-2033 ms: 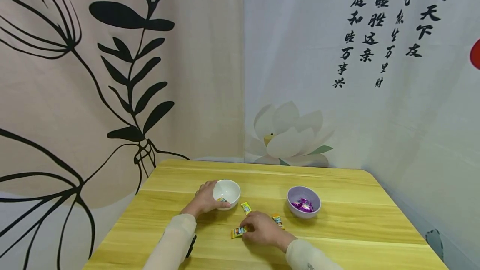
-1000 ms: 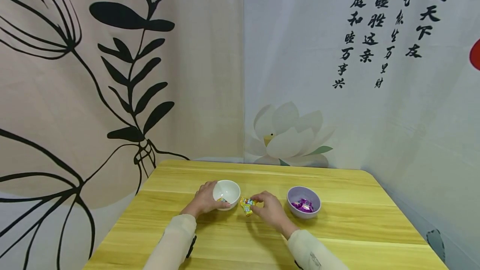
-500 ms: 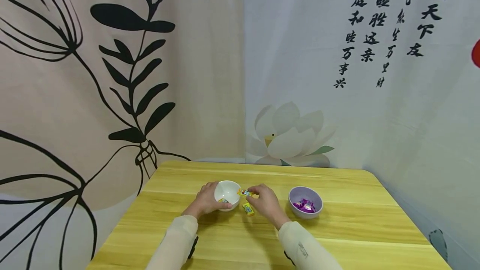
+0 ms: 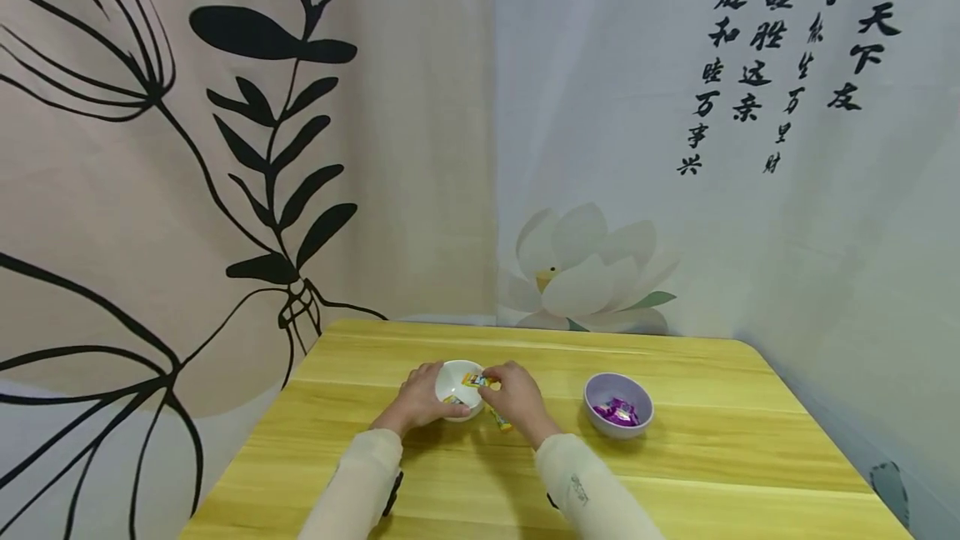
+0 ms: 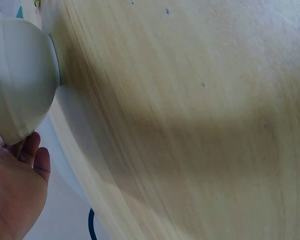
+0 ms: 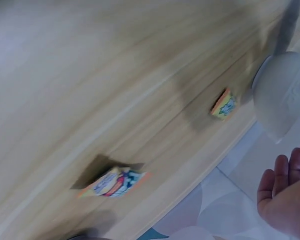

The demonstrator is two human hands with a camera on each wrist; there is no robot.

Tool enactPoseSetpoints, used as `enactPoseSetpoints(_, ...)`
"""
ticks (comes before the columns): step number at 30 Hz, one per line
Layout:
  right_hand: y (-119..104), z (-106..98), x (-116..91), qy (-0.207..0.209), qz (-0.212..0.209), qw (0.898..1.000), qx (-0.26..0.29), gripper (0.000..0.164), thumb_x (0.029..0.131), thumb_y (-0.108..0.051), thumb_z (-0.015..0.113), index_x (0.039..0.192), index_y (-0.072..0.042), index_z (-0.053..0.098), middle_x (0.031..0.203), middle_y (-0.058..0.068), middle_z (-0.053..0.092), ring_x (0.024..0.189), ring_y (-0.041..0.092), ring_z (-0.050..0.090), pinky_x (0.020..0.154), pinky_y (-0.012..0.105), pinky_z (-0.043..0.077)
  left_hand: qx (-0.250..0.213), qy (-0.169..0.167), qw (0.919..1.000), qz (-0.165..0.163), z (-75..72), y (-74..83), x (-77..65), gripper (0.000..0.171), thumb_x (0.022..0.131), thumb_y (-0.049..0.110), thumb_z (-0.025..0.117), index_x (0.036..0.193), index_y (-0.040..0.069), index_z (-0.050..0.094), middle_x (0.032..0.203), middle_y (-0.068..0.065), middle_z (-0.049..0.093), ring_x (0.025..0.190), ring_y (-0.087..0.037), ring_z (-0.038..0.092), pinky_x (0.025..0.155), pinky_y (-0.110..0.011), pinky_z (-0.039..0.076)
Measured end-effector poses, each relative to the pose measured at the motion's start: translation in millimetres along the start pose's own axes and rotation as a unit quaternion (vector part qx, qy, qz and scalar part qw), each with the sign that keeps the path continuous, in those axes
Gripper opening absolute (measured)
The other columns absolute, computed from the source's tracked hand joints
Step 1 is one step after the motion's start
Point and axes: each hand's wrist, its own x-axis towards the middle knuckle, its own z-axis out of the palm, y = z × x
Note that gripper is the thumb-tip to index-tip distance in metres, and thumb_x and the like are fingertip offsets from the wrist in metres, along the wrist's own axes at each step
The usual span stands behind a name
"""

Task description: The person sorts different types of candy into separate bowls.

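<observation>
In the head view my left hand [image 4: 420, 398] holds the white bowl [image 4: 448, 378] at its left side, thumb over the near rim. The left wrist view has that bowl [image 5: 25, 75] at its left edge, the fingertips of my left hand [image 5: 17, 195] against it. My right hand [image 4: 519, 398] pinches a yellow-wrapped candy [image 4: 474, 379] over the bowl's right rim. Another wrapped candy [image 4: 498, 419] lies on the table, partly behind the right hand. In the right wrist view, a candy [image 6: 224, 104] lies near the bowl and a second candy [image 6: 118, 183] farther away.
A purple bowl [image 4: 619, 431] with purple-wrapped candies [image 4: 617, 412] stands to the right of the right hand. Both bowls are on a wooden table [image 4: 720, 457]. A printed curtain [image 4: 420, 148] hangs behind it.
My right hand has picked up a yellow-wrapped candy from the table's near side and carried it away from me and left, over the white bowl. The left hand stays on the bowl.
</observation>
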Motion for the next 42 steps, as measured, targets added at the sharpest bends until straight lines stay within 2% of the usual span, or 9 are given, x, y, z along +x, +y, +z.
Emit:
enactPoseSetpoints(8, -9.1, 7.1, -2.8, -0.037, 0.000, 0.999, -0.004, 0.037, 0.092, -0.022, 0.072, 0.123, -0.002, 0.068, 0.121, 0.017, 0.062, 0.107, 0.034, 0.061, 0.088, 0.050, 0.051, 0.007, -0.001, 1.0000, 0.006, 0.3, 1.7, -0.8, 0.104, 0.071, 0.051, 0.086, 0.149, 0.001, 0.038, 0.143, -0.019, 0.045, 0.124, -0.038, 0.042, 0.100, -0.062, 0.033)
enactPoseSetpoints(15, -4.4, -0.2, -10.9, -0.002, 0.011, 1.000, -0.004, 0.033, 0.093, -0.019, 0.070, 0.120, 0.000, 0.069, 0.119, 0.017, 0.065, 0.110, 0.037, 0.061, 0.090, 0.053, 0.051, 0.007, 0.009, 0.9999, 0.006, -0.7, 1.4, -1.0, 0.105, 0.069, 0.050, 0.088, 0.148, 0.000, 0.040, 0.141, -0.019, 0.047, 0.123, -0.037, 0.043, 0.101, -0.061, 0.033)
enactPoseSetpoints(19, 3.8, -4.5, -18.5, 0.018, 0.027, 0.999, -0.003, 0.033, 0.092, -0.019, 0.071, 0.119, 0.000, 0.069, 0.114, 0.015, 0.067, 0.105, 0.035, 0.063, 0.086, 0.051, 0.052, 0.003, 0.012, 0.9999, 0.001, -0.9, 0.6, -0.6, 0.108, 0.067, 0.050, 0.089, 0.148, -0.001, 0.039, 0.142, -0.020, 0.046, 0.126, -0.039, 0.042, 0.101, -0.061, 0.034)
enactPoseSetpoints(27, 19.1, -8.1, -40.1, 0.065, 0.083, 0.994, -0.016, 0.032, 0.090, -0.020, 0.073, 0.114, 0.001, 0.071, 0.107, 0.015, 0.067, 0.100, 0.035, 0.064, 0.086, 0.050, 0.052, -0.007, 0.012, 0.9999, 0.003, 0.8, 0.5, 0.1, 0.106, 0.066, 0.049, 0.090, 0.146, 0.001, 0.042, 0.140, -0.018, 0.048, 0.125, -0.036, 0.042, 0.102, -0.059, 0.033)
enactPoseSetpoints(35, 29.2, -17.6, -66.5, 0.095, 0.129, 0.987, 0.000, 0.035, 0.090, -0.021, 0.072, 0.115, 0.004, 0.069, 0.107, 0.018, 0.066, 0.100, 0.037, 0.063, 0.087, 0.052, 0.050, 0.002, 0.011, 0.9998, 0.016, 3.5, -2.7, 3.0, 0.102, 0.066, 0.050, 0.090, 0.144, 0.002, 0.045, 0.139, -0.017, 0.049, 0.124, -0.035, 0.043, 0.102, -0.057, 0.033)
enactPoseSetpoints(42, 36.6, -25.1, -85.2, 0.110, 0.171, 0.977, -0.063, 0.035, 0.086, -0.024, 0.075, 0.111, 0.001, 0.072, 0.106, 0.017, 0.068, 0.100, 0.037, 0.063, 0.086, 0.054, 0.050, -0.002, 0.009, 0.9999, 0.009, 3.0, -1.5, 3.5, 0.103, 0.065, 0.049, 0.090, 0.145, 0.002, 0.044, 0.139, -0.018, 0.049, 0.123, -0.036, 0.042, 0.102, -0.058, 0.033)
